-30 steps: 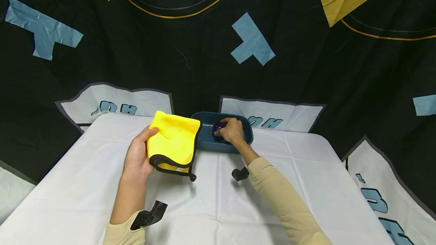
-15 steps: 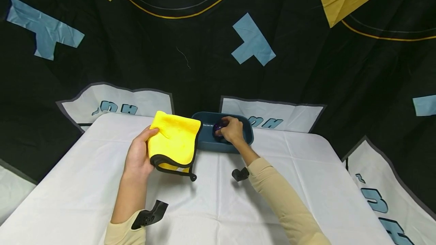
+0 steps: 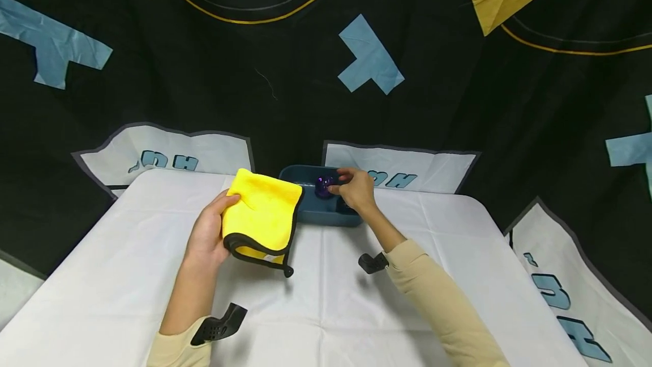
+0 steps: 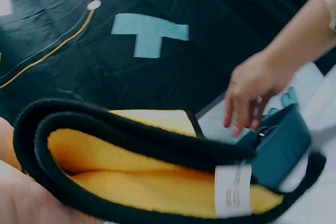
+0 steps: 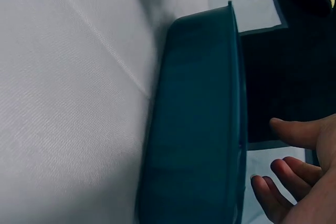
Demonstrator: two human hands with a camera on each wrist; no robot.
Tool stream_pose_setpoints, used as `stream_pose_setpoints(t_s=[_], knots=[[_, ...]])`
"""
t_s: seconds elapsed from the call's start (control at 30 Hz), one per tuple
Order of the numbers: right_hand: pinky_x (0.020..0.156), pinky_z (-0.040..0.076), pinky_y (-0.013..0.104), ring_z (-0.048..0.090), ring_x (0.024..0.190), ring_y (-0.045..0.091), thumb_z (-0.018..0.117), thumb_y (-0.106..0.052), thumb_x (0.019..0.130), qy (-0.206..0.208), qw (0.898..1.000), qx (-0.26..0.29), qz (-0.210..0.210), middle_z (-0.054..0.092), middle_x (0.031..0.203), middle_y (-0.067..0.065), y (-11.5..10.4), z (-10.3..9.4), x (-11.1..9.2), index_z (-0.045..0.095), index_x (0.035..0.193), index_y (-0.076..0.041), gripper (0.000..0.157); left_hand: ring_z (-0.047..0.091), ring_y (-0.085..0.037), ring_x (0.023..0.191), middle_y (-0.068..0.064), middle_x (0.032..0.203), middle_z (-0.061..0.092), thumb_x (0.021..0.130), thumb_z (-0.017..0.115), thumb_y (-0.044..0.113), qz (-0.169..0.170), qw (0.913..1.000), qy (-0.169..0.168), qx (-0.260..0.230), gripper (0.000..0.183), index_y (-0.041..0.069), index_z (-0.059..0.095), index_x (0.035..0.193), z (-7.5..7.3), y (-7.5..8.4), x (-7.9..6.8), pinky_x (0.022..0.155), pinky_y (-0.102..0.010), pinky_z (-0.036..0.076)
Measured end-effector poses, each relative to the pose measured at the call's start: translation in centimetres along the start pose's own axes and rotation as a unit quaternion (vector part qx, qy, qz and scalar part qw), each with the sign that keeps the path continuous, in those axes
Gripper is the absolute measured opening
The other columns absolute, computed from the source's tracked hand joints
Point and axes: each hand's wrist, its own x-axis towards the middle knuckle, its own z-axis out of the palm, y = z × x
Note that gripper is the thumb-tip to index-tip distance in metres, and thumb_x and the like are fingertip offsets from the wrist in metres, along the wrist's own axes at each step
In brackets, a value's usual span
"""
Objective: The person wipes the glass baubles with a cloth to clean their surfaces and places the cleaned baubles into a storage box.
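In the head view my left hand (image 3: 206, 234) holds a folded yellow cloth (image 3: 262, 214) with black edging, thumb on its upper face. The left wrist view looks into the cloth's folds, where a white label (image 4: 233, 191) shows. Behind the cloth stands a dark blue bin (image 3: 326, 218), and a shiny purple ball (image 3: 322, 187) lies inside it. My right hand (image 3: 359, 190) is over the bin's right end, its thumb tip close to the ball; contact cannot be made out. In the right wrist view this hand (image 5: 302, 177) has loosely bent, spread fingers with nothing between them.
A white cloth covers the table (image 3: 285, 316). Behind it hangs a black backdrop (image 3: 214, 89) with blue and gold shapes. A black wrist mount (image 3: 220, 326) sits on the left sleeve, another (image 3: 373, 263) on the right.
My right hand has let go of the purple ball and drawn back to the right, leaving the ball in the bin. The left hand keeps the cloth in place. The head view has shifted slightly.
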Motion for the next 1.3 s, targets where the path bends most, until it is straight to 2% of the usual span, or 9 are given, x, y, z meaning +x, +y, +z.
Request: stream_pose_setpoints(t_s=[0.1, 0.23, 0.4, 0.63, 0.77, 1.0, 1.07, 1.17, 1.3], knots=[[0.087, 0.058, 0.044, 0.068, 0.102, 0.030, 0.086, -0.016, 0.079, -0.001, 1.000, 0.012, 0.005, 0.074, 0.112, 0.014, -0.2, -0.7, -0.5, 0.070, 0.126, -0.006, 0.050, 0.035, -0.014, 0.141, 0.002, 0.159, 0.029, 0.106, 0.049, 0.030, -0.019, 0.9995, -0.023, 0.005, 0.063, 0.029, 0.020, 0.162, -0.2, 0.1, -0.3, 0.121, -0.029, 0.034], [0.082, 0.058, 0.042, 0.068, 0.094, 0.028, 0.086, -0.018, 0.079, 0.002, 1.000, 0.012, 0.011, 0.074, 0.103, 0.013, -0.2, -1.4, -1.2, 0.071, 0.124, -0.005, 0.049, 0.038, -0.014, 0.136, 0.003, 0.151, 0.035, 0.106, 0.048, 0.031, -0.047, 0.9978, -0.043, 0.018, 0.065, 0.030, 0.017, 0.163, -0.7, 0.2, -0.7, 0.115, -0.027, 0.042], [0.078, 0.057, 0.039, 0.066, 0.086, 0.026, 0.084, -0.018, 0.081, 0.004, 1.000, 0.009, 0.020, 0.072, 0.094, 0.011, 0.0, -2.1, -1.9, 0.070, 0.124, -0.003, 0.048, 0.041, -0.015, 0.130, 0.003, 0.144, 0.038, 0.106, 0.047, 0.032, -0.068, 0.9956, -0.047, 0.045, 0.066, 0.030, 0.014, 0.163, -1.6, 0.1, -0.9, 0.103, -0.022, 0.051], [0.069, 0.054, 0.030, 0.066, 0.080, 0.023, 0.081, -0.020, 0.085, 0.002, 0.999, 0.005, 0.032, 0.072, 0.090, 0.011, 0.7, -2.9, -2.7, 0.070, 0.123, -0.003, 0.043, 0.044, -0.012, 0.125, 0.002, 0.143, 0.037, 0.107, 0.041, 0.030, -0.087, 0.9931, -0.055, 0.057, 0.065, 0.026, 0.010, 0.164, -2.7, -0.9, -0.7, 0.100, -0.020, 0.051], [0.067, 0.054, 0.031, 0.066, 0.077, 0.024, 0.079, -0.021, 0.087, 0.000, 0.999, 0.005, 0.034, 0.074, 0.091, 0.014, 0.9, -3.6, -3.2, 0.069, 0.124, -0.003, 0.043, 0.046, -0.010, 0.121, 0.002, 0.141, 0.037, 0.108, 0.040, 0.029, -0.096, 0.9919, -0.065, 0.051, 0.065, 0.022, 0.008, 0.164, -3.3, -1.7, -0.3, 0.099, -0.020, 0.051], [0.072, 0.055, 0.036, 0.069, 0.080, 0.025, 0.078, -0.023, 0.088, -0.005, 0.999, 0.005, 0.046, 0.075, 0.088, 0.012, 1.3, -4.4, -3.9, 0.069, 0.125, -0.004, 0.042, 0.052, -0.007, 0.113, 0.004, 0.132, 0.043, 0.108, 0.037, 0.027, -0.116, 0.9892, -0.081, 0.037, 0.064, 0.018, 0.006, 0.163, -4.8, -2.8, 0.8, 0.097, -0.022, 0.051], [0.071, 0.054, 0.035, 0.068, 0.080, 0.025, 0.078, -0.023, 0.088, -0.006, 0.999, 0.006, 0.050, 0.075, 0.086, 0.011, 1.3, -4.5, -4.0, 0.069, 0.125, -0.004, 0.042, 0.054, -0.007, 0.112, 0.002, 0.134, 0.044, 0.108, 0.037, 0.027, -0.114, 0.9890, -0.077, 0.054, 0.064, 0.017, 0.006, 0.163, -5.2, -3.0, 1.1, 0.095, -0.022, 0.052], [0.069, 0.053, 0.035, 0.067, 0.080, 0.025, 0.078, -0.023, 0.088, -0.006, 0.999, 0.003, 0.054, 0.074, 0.085, 0.011, 1.4, -4.7, -4.1, 0.069, 0.125, -0.004, 0.042, 0.052, -0.009, 0.119, -0.005, 0.149, 0.038, 0.107, 0.039, 0.027, -0.105, 0.9873, -0.060, 0.102, 0.067, 0.016, 0.006, 0.164, -5.8, -3.1, 1.4, 0.094, -0.021, 0.052], [0.069, 0.053, 0.033, 0.068, 0.081, 0.025, 0.078, -0.024, 0.087, -0.005, 0.999, -0.006, 0.053, 0.075, 0.084, 0.014, 1.7, -4.7, -4.1, 0.070, 0.124, -0.004, 0.043, 0.038, -0.021, 0.138, -0.014, 0.166, 0.021, 0.106, 0.043, 0.027, -0.085, 0.9766, -0.029, 0.196, 0.069, 0.012, 0.009, 0.164, -6.3, -2.9, 1.7, 0.110, -0.030, 0.042]])
